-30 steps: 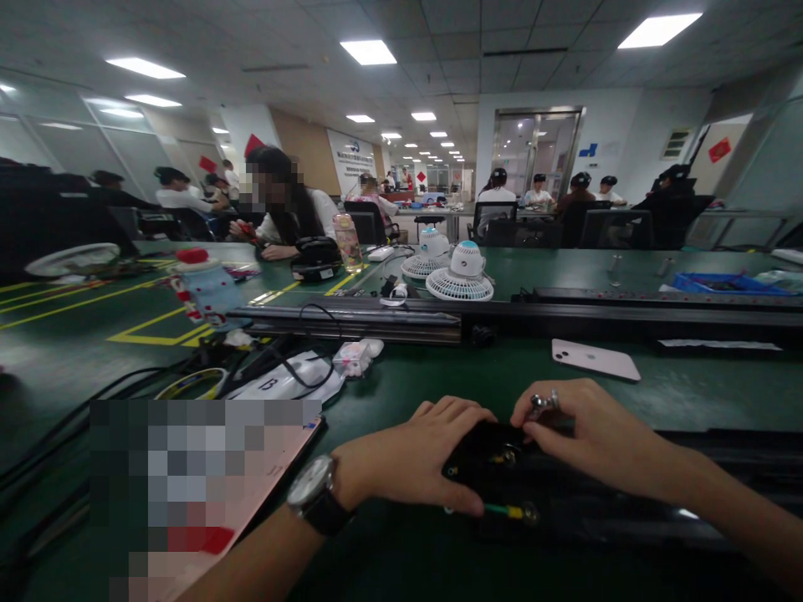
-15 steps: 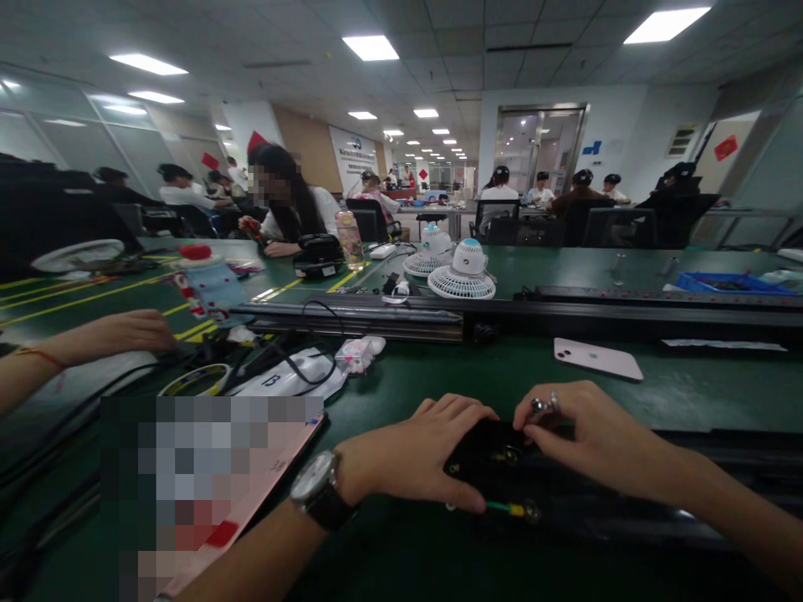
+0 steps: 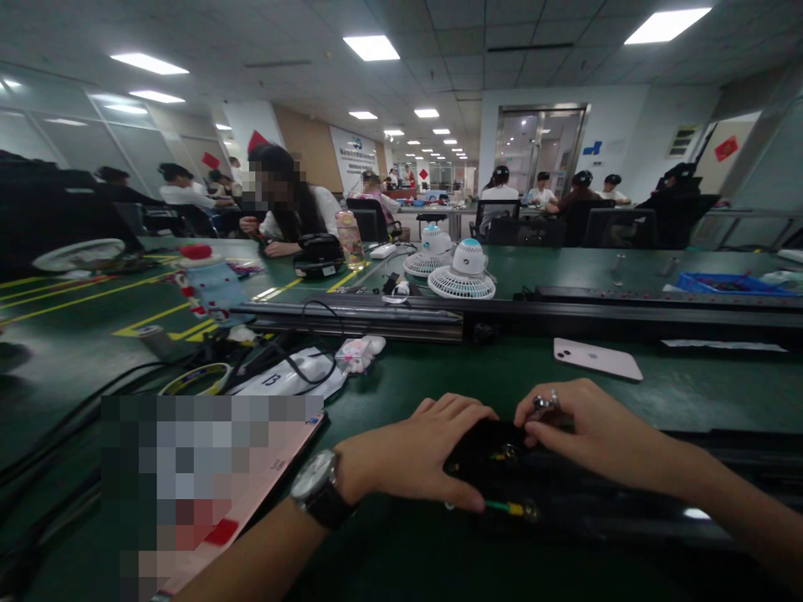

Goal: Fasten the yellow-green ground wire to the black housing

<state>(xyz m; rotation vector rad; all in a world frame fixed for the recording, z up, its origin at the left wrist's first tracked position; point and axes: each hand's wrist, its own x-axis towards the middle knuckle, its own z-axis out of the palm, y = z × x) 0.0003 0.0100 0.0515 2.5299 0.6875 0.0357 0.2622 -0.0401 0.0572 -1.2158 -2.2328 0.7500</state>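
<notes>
My left hand (image 3: 414,456), with a wristwatch (image 3: 315,493) on its wrist, is wrapped round the left end of a long black device (image 3: 502,472) that lies on the green table near me. My right hand (image 3: 590,431) wears a ring and presses its fingertips together on the top of the same black device, near a small brass fitting. A green wire with a metal ring terminal (image 3: 511,508) sticks out below my left thumb.
A white phone (image 3: 595,358) lies face down beyond my hands. Two small fans (image 3: 461,272), a black rail (image 3: 565,311), cables and a white pouch (image 3: 288,376) lie further off. A pink sheet (image 3: 251,493) is at my left. People sit at the far tables.
A co-worker's hand that reached in at the left half a second ago is gone. My own hands have hardly moved on the black device.
</notes>
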